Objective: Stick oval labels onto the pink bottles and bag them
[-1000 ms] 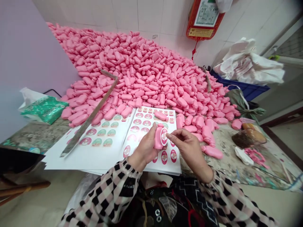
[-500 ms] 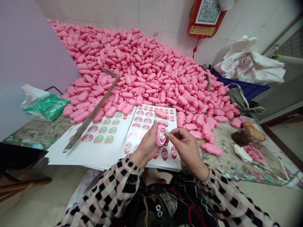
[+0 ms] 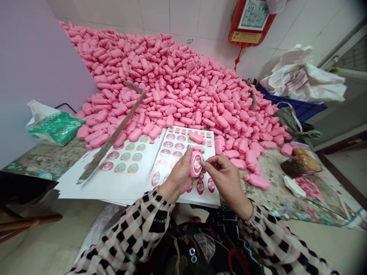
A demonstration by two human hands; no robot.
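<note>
Above the right sticker sheet (image 3: 197, 201), our left hand (image 3: 178, 177) clamps its fingers around the pink bottle (image 3: 192, 172), label (image 3: 196, 163) facing us, seemingly so our right hand (image 3: 225, 179), fingers pinched together, reaches the label's right edge.

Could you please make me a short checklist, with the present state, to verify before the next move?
1. Left hand holds the pink bottle: ok.
2. Oval label is on the bottle, facing the camera: ok.
3. Right hand has fingertips at the label's edge: ok.
4. Label is flat all around: cannot tell; fingertips hide part.
5. Sticker sheet is free of loose bottles: not ok; one bottle lies on it.
</note>
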